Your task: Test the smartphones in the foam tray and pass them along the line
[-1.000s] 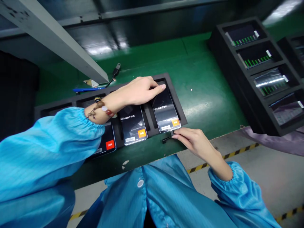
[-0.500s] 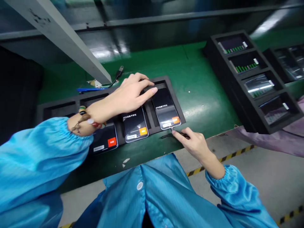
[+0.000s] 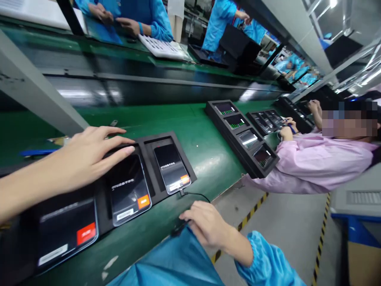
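A black foam tray (image 3: 190, 174) on the green belt holds three phones with lit screens. My left hand (image 3: 89, 157) lies flat with fingers stretched over the tray's far edge, fingertips at the top of the middle phone (image 3: 128, 190). The rightmost phone (image 3: 172, 168) has a thin black cable (image 3: 195, 194) running from its near end. My right hand (image 3: 206, 225) is curled at the belt's front edge, pinching that cable's dark plug (image 3: 177, 228). The left phone (image 3: 67, 232) shows a red button.
A second black tray (image 3: 238, 135) with several phones sits further right on the belt, and more trays beyond it. A person in a pink coat (image 3: 312, 163) works there. People in blue coats (image 3: 143, 16) stand across the line. A grey post (image 3: 35, 91) slants at left.
The view has swung up and right, revealing co-workers. My left hand slid from the rightmost phone to the middle phone. My right hand drew back to the belt's edge with the cable plug.
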The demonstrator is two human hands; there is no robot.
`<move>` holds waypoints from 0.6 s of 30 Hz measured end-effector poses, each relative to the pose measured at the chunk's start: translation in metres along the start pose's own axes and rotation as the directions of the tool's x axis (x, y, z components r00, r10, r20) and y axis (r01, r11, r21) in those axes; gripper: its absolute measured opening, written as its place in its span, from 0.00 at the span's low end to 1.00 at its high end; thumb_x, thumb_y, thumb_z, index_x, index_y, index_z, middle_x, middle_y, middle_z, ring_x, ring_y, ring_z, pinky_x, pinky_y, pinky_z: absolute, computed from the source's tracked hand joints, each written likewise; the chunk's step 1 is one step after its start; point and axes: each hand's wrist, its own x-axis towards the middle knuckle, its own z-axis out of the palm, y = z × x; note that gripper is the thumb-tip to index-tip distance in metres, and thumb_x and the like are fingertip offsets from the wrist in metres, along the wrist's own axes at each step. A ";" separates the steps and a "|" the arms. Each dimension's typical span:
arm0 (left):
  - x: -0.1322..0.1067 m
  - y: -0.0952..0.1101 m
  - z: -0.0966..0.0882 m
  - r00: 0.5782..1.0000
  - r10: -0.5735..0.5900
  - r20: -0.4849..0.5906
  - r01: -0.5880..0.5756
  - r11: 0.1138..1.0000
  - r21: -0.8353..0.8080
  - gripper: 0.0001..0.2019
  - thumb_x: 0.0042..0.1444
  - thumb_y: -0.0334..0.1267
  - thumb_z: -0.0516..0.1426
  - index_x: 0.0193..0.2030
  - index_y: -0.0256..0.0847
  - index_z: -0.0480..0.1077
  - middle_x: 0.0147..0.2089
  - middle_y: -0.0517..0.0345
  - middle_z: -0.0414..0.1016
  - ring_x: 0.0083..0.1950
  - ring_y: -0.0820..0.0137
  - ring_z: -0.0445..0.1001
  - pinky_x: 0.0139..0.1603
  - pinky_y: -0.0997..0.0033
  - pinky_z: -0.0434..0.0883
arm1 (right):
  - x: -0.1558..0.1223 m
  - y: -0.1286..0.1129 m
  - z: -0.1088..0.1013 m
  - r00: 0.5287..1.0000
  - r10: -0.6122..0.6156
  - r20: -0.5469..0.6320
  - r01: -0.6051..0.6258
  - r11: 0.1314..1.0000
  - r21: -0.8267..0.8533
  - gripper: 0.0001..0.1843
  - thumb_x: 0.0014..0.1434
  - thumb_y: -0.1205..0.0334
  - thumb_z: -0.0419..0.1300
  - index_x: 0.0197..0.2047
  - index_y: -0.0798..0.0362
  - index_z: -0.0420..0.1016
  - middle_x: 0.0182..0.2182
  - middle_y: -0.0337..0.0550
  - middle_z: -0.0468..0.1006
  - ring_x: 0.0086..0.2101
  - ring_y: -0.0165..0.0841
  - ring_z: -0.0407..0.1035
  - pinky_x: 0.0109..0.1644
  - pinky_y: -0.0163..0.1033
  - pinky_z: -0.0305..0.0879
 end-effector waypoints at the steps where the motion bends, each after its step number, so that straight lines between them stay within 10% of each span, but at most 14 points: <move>1: -0.003 -0.006 -0.004 0.999 -0.016 0.033 0.017 1.000 -0.002 0.37 0.64 0.81 0.46 0.51 0.60 0.85 0.62 0.54 0.83 0.58 0.45 0.78 0.63 0.37 0.73 | 0.005 -0.013 -0.002 0.995 0.072 0.074 -0.079 0.992 0.100 0.16 0.80 0.60 0.50 0.63 0.51 0.74 0.44 0.46 0.87 0.39 0.36 0.81 0.45 0.42 0.80; 5: -0.013 -0.011 -0.018 0.981 -0.072 0.178 0.063 0.996 0.056 0.41 0.67 0.79 0.42 0.54 0.50 0.84 0.54 0.50 0.87 0.53 0.49 0.81 0.61 0.44 0.74 | 0.034 -0.047 -0.002 0.933 0.122 0.339 -0.241 0.910 0.337 0.16 0.83 0.50 0.53 0.58 0.49 0.77 0.47 0.44 0.87 0.43 0.36 0.84 0.47 0.39 0.79; 11: -0.016 0.005 -0.017 0.937 -0.070 0.343 0.053 0.997 0.059 0.36 0.76 0.65 0.41 0.68 0.42 0.77 0.65 0.43 0.79 0.65 0.49 0.78 0.70 0.47 0.68 | 0.065 -0.047 0.024 0.930 0.089 0.358 -0.264 0.839 0.476 0.17 0.83 0.55 0.55 0.65 0.49 0.79 0.56 0.47 0.87 0.54 0.38 0.83 0.60 0.42 0.77; 18: -0.015 0.002 -0.009 0.908 -0.006 0.418 0.055 0.993 -0.105 0.33 0.78 0.62 0.44 0.59 0.41 0.82 0.58 0.45 0.84 0.60 0.52 0.81 0.70 0.47 0.65 | 0.074 -0.046 0.025 0.938 0.130 0.321 -0.269 0.858 0.438 0.11 0.80 0.58 0.60 0.53 0.51 0.84 0.39 0.41 0.84 0.38 0.32 0.79 0.43 0.38 0.73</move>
